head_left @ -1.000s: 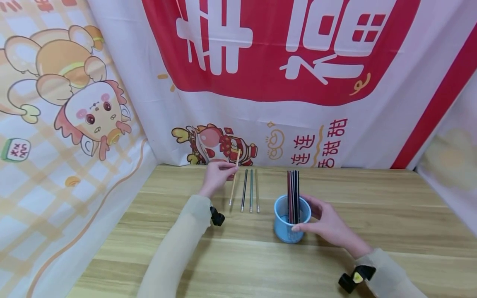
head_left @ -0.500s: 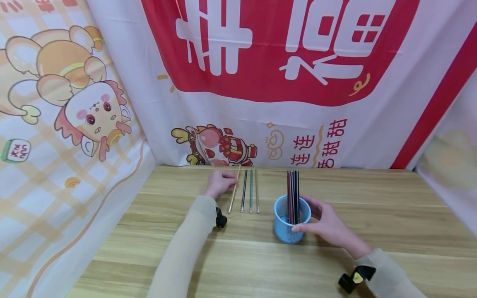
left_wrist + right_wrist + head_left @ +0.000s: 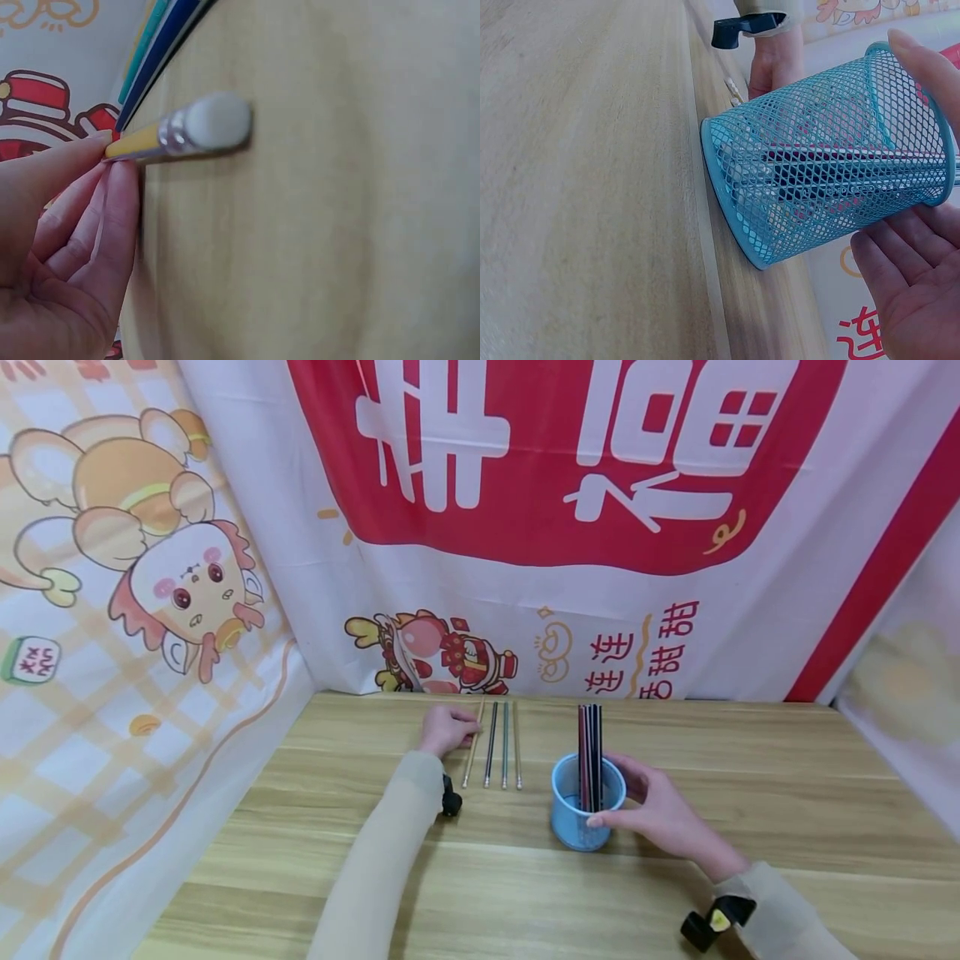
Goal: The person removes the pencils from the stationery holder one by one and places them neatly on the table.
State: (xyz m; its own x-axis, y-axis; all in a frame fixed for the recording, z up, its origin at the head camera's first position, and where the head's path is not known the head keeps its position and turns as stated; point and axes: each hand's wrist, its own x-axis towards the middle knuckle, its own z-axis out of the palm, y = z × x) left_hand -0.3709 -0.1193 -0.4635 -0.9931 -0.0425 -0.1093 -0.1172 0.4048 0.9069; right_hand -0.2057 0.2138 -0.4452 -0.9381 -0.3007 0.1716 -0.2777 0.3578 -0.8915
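Head view | yellow pencil [image 3: 471,762] lowered, left fingers [image 3: 118,210] pinching it | right fingers [image 3: 883,270] gripping blue cup [image 3: 570,824], unmoved

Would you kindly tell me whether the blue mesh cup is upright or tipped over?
Upright: the blue mesh cup stands base-down on the table, rim facing up, with dark pencils standing inside; the right hand holds it.

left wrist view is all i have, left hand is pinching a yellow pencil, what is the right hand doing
Observer: The right hand is holding a blue mesh cup.
Operator: anything in it
Observer: Yes, a bundle of dark pencils, their ends sticking out of the top.
Operator: and where is it
Observer: In the head view, to the right of the three loose pencils.
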